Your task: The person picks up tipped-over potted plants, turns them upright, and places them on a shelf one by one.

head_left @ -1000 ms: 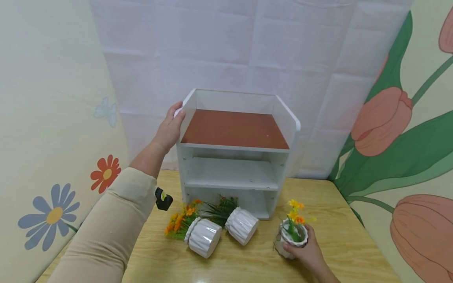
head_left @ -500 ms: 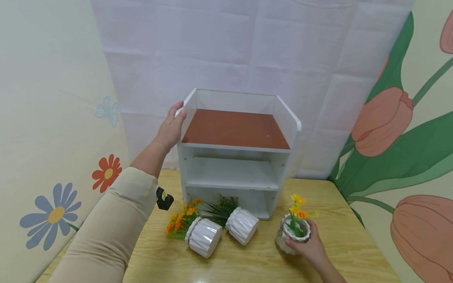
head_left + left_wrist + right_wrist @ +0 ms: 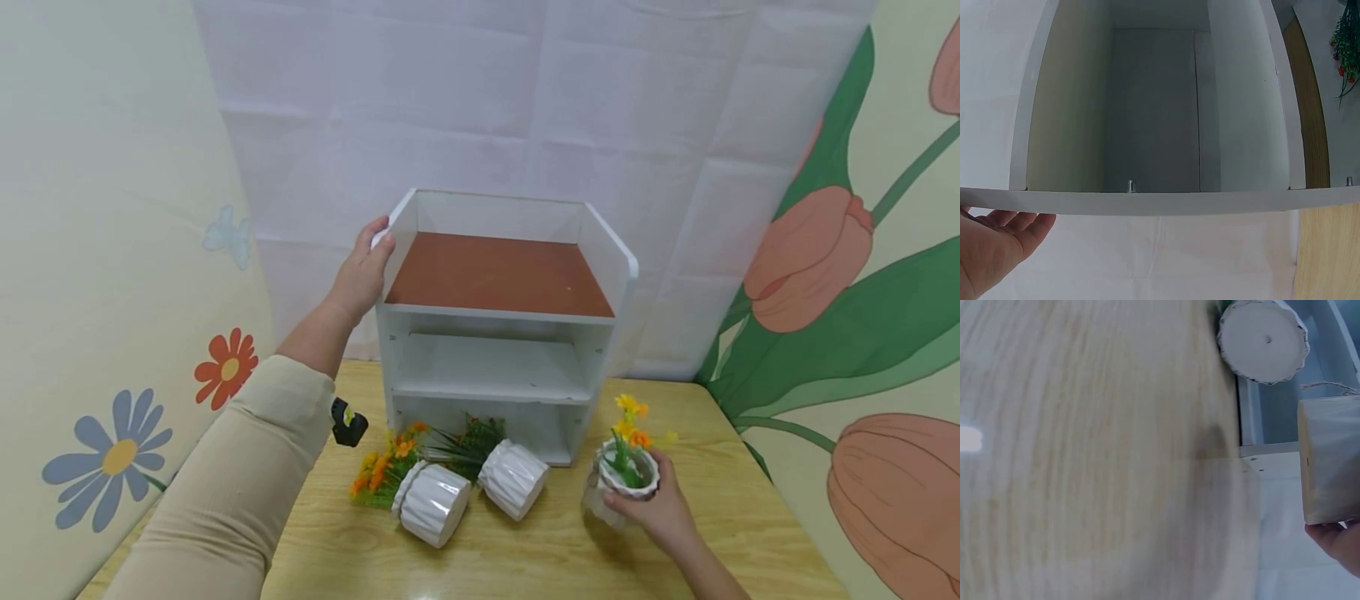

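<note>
My left hand (image 3: 362, 271) grips the top edge of the left side panel of a white shelf unit (image 3: 495, 315). In the left wrist view its fingers (image 3: 1022, 228) bend behind that panel. My right hand (image 3: 663, 506) holds a white flower pot (image 3: 609, 500) of yellow and orange flowers (image 3: 630, 425), upright to the right of the shelf. The right wrist view shows this pot's grey-looking side above a dark shadow on the table. Two more white flower pots lie tipped over before the shelf: one with orange flowers (image 3: 433, 504), one with dark green leaves (image 3: 514, 479).
The shelf has a brown top board (image 3: 501, 273) and two white compartments below. It stands on a light wooden table (image 3: 697, 450), against a pale cloth (image 3: 480, 100). Painted walls (image 3: 885, 333) flank the table. A black device (image 3: 347, 422) is strapped at the left sleeve.
My right hand has lifted the flower pot slightly, and the flowers sit a little higher and farther back. The left hand has stayed on the shelf panel. Both tipped pots lie where they were.
</note>
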Motion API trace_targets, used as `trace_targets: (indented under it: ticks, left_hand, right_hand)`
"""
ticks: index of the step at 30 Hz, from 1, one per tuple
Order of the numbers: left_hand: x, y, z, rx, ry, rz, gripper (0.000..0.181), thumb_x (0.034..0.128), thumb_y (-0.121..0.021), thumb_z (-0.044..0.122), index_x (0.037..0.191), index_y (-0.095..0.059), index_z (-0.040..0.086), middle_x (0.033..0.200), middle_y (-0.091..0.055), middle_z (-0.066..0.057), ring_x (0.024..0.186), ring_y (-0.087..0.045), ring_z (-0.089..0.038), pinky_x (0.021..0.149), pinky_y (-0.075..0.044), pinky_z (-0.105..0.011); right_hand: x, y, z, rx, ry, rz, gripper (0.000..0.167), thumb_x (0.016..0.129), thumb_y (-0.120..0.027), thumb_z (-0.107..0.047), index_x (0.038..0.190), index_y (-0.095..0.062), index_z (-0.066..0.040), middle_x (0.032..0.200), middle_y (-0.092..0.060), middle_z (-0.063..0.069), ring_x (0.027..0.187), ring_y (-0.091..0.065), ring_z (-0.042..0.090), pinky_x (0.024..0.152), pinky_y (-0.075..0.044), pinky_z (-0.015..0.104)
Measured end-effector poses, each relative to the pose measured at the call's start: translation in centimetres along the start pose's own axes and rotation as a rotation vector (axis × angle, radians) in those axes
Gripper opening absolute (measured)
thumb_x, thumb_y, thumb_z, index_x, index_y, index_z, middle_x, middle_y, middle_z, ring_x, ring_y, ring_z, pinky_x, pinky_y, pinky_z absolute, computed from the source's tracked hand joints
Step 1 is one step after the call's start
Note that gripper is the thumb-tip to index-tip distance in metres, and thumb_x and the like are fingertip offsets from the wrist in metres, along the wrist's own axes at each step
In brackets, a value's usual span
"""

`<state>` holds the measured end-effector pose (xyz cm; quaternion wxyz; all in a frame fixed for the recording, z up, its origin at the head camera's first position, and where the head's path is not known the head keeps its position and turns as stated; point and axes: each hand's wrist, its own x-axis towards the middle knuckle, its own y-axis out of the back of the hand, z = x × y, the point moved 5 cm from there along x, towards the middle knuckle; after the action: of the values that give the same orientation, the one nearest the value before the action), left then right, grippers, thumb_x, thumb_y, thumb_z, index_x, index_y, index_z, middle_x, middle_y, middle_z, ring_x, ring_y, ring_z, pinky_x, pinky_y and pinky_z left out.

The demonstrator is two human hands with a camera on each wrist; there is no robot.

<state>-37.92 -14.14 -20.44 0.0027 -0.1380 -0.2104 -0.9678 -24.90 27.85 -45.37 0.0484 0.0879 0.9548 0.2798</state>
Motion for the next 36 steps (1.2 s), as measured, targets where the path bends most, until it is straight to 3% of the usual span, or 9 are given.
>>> trace_targets:
  ticks: [11,36]
  left_hand:
    - [-0.1,0.0,-0.1,-0.002,0.005,0.007,0.058,0.1048,-0.023,0.048,0.158,-0.009,0.03,0.153,-0.032,-0.021,0.135,-0.035,-0.041,0.111,-0.029,-0.065]
    - [0.1,-0.1,-0.3,0.008,0.005,0.002,0.059,0.1047,-0.022,0.049,0.158,-0.006,0.031,0.155,-0.03,-0.021,0.138,-0.035,-0.041,0.111,-0.029,-0.066]
  right_hand:
    - [-0.3,1.2,-3.3,-0.02,0.038,-0.016,0.109,0.071,-0.087,-0.034,0.149,-0.018,-0.002,0.149,-0.033,0.029,0.137,-0.036,0.048,0.109,-0.036,0.061]
    - [-0.2,2.6,-8.2,0.002,0.098,-0.055,0.107,0.074,-0.086,-0.035,0.151,-0.017,-0.008,0.149,-0.035,0.024,0.136,-0.04,0.041,0.106,-0.041,0.053]
